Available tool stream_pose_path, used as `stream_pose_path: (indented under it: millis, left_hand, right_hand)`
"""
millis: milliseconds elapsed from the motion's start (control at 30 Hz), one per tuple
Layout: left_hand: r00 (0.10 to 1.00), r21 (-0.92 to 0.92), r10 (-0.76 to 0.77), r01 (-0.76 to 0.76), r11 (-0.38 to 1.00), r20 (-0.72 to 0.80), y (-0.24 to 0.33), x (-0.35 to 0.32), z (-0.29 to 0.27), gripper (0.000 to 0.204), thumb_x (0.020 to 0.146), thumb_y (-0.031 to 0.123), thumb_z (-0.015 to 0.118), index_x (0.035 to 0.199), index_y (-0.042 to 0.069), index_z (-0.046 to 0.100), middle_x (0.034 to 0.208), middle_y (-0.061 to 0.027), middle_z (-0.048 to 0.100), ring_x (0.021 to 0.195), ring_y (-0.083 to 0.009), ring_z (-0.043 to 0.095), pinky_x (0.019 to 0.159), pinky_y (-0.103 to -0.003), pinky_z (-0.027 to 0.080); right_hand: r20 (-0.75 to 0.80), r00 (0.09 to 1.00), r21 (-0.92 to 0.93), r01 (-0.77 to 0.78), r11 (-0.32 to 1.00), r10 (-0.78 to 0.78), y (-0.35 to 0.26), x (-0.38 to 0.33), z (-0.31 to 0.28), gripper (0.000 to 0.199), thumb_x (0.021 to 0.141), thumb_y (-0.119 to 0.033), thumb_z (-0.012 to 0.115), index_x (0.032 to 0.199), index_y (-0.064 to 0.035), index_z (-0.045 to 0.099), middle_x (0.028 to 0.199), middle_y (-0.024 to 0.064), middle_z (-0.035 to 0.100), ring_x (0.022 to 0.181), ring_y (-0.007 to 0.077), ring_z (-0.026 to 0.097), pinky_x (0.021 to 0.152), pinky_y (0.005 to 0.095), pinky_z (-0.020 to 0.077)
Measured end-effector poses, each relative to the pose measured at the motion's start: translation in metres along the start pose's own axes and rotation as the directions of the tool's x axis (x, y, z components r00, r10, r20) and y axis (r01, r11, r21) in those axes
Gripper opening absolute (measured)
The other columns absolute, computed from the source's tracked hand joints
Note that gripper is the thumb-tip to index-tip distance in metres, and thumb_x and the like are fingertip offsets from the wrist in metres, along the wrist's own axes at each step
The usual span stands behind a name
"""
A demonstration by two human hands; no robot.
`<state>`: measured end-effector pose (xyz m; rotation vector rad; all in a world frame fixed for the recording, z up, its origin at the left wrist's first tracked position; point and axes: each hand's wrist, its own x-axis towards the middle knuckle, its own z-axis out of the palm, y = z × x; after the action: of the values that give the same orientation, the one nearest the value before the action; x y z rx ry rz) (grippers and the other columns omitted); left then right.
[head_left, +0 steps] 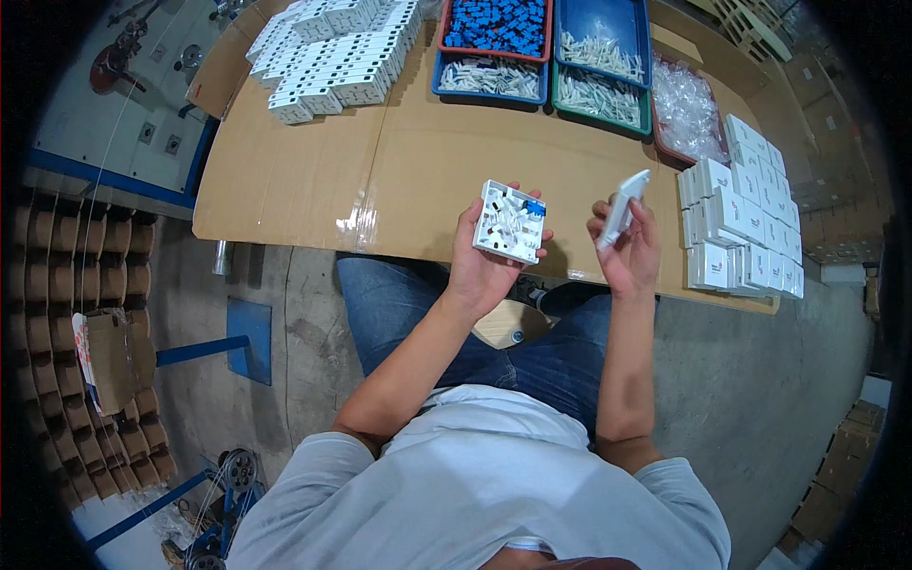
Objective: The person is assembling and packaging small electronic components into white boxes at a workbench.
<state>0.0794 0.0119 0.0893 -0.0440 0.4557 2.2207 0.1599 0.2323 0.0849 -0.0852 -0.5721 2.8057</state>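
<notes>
My left hand (482,261) holds a square white plastic base (510,222), its open inside facing up, with small white parts and a blue piece in one corner. My right hand (632,249) grips a flat white cover (622,207), seen edge-on and tilted. Both hands hover over the near edge of a cardboard-covered table (380,171), a short gap between them.
White boxes are stacked at the right (746,223) and at the far left (332,52) of the table. Blue trays (546,52) at the back hold blue and white small parts. Clear bags (686,109) lie beside them. Cardboard stacks (81,313) line the floor left.
</notes>
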Motion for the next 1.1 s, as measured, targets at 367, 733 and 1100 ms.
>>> stream_pose_path:
  millis: [367,733,1100]
  left_hand:
    - [0.999,-0.06,-0.043,0.043,0.997,0.001,0.0,-0.005,0.004,0.063,0.102,0.051,0.029,0.147,0.012,0.046,0.148,-0.0163,0.054,0.125,-0.0397,0.06,0.101,-0.058,0.051]
    - [0.997,-0.164,0.017,-0.03,0.986,-0.077,0.002,-0.002,0.0,0.069,0.097,0.051,0.035,0.149,0.008,0.047,0.142,-0.0219,0.056,0.136,-0.0385,0.053,0.114,-0.055,0.042]
    - [0.989,-0.012,0.029,-0.031,0.999,-0.142,0.002,-0.007,0.005,0.073,0.105,0.067,0.023,0.151,0.013,0.043,0.143,-0.0182,0.057,0.128,-0.034,0.06,0.11,-0.051,0.045]
  right_hand:
    - [0.163,0.971,0.221,-0.209,0.953,0.175,0.013,-0.013,0.019,0.065,0.111,-0.044,0.031,0.159,-0.0012,0.024,0.161,0.0303,0.03,0.146,0.0532,0.034,0.107,0.0621,0.0505]
    - [0.189,0.973,0.197,-0.171,0.965,0.134,0.029,-0.015,0.04,0.057,0.111,-0.048,0.033,0.164,-0.031,0.021,0.167,0.0276,0.017,0.151,0.0505,0.026,0.115,0.0748,0.0281]
    - [0.213,0.956,0.216,-0.248,0.944,0.202,0.031,-0.015,0.037,0.06,0.11,-0.046,0.034,0.165,-0.0261,0.019,0.163,0.0303,0.025,0.145,0.0548,0.034,0.115,0.0688,0.0351]
